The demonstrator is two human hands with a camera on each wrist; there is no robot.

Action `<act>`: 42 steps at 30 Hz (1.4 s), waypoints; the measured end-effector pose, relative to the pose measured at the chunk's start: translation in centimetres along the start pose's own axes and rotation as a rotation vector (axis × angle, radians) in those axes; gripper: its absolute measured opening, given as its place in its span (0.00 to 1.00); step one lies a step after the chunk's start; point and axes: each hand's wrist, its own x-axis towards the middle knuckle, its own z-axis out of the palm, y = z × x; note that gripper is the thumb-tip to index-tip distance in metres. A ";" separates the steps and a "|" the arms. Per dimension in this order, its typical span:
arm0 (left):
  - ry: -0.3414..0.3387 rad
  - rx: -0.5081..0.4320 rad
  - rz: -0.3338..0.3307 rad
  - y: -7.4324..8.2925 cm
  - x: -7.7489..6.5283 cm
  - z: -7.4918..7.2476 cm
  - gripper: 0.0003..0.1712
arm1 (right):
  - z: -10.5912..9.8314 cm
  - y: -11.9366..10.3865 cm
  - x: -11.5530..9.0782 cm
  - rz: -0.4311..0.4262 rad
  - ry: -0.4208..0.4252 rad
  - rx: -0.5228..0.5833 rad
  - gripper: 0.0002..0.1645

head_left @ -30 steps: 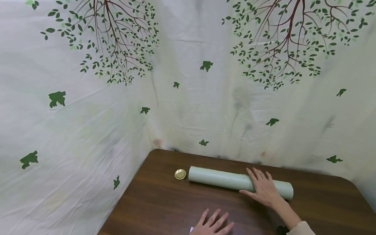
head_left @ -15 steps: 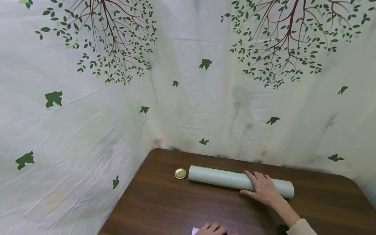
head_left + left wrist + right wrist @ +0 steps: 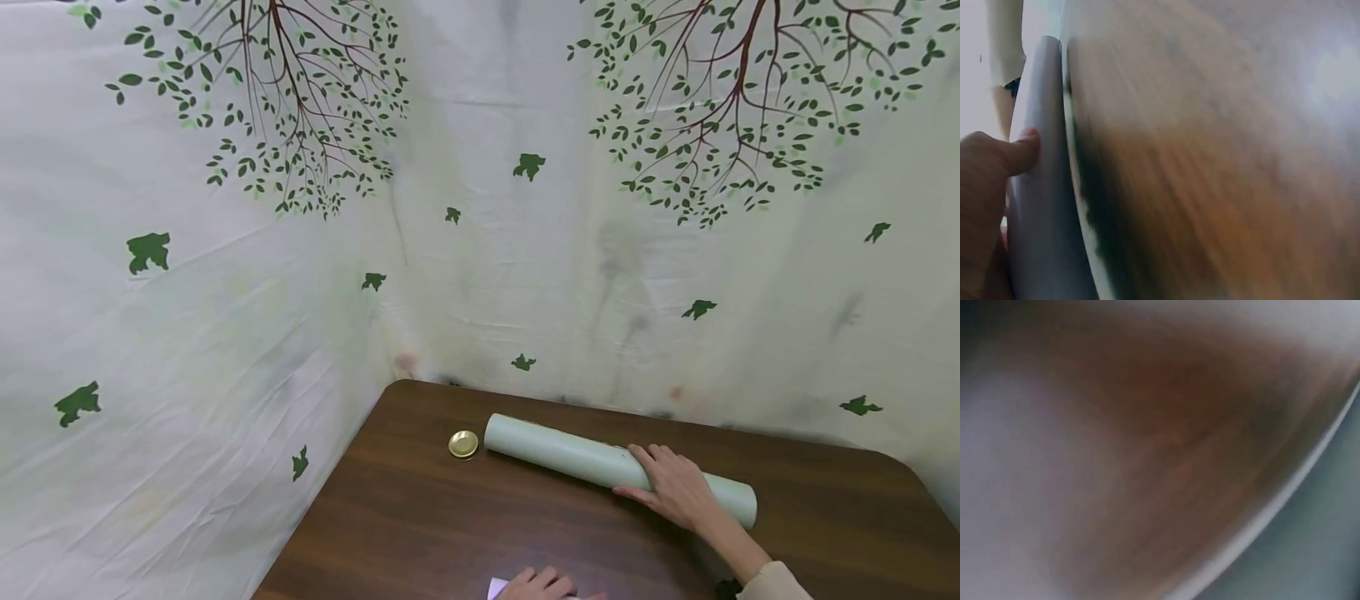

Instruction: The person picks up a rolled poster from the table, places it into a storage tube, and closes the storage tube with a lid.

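I log one shallow vessel: a round gold lid (image 3: 463,444), rim raised, on the far left part of the brown surface (image 3: 405,517). Its shiny inner face shows as I look down on it. Just right of it, a little apart, lies a pale green tube (image 3: 566,450), running from far left to near right; I cannot tell from my views whether it is hollow.

The right hand (image 3: 675,490) grips the tube right of its middle, fingers over the far side, thumb at the near side. A cream sleeve (image 3: 774,583) covers that forearm. The right wrist view is too blurred for me to read the fingers there.

The left hand (image 3: 538,586), at the near edge of the head view, grips a pale roll (image 3: 1047,206); the left wrist view shows me the thumb bent across it.

Against one second ago, I note the tube has turned slightly: left end farther, right end nearer. The left hand was spread then; its fingers are now curled. The lid lies essentially where it was. A white cloth (image 3: 465,283) printed with branches and leaves hangs on the far side.
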 end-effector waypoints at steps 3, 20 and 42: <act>-0.031 0.039 -0.002 -0.7 -0.1 -0.7 0.32 | -0.2 0.0 -0.1 0.015 0.030 0.008 0.45; 0.046 -0.289 -0.168 -7.3 -4.6 -4.0 0.27 | -5.0 2.2 -3.8 0.058 0.143 0.002 0.44; 0.224 -0.161 -0.493 -18.6 -11.0 -7.7 0.32 | -9.8 5.7 -10.6 0.181 0.150 -0.066 0.46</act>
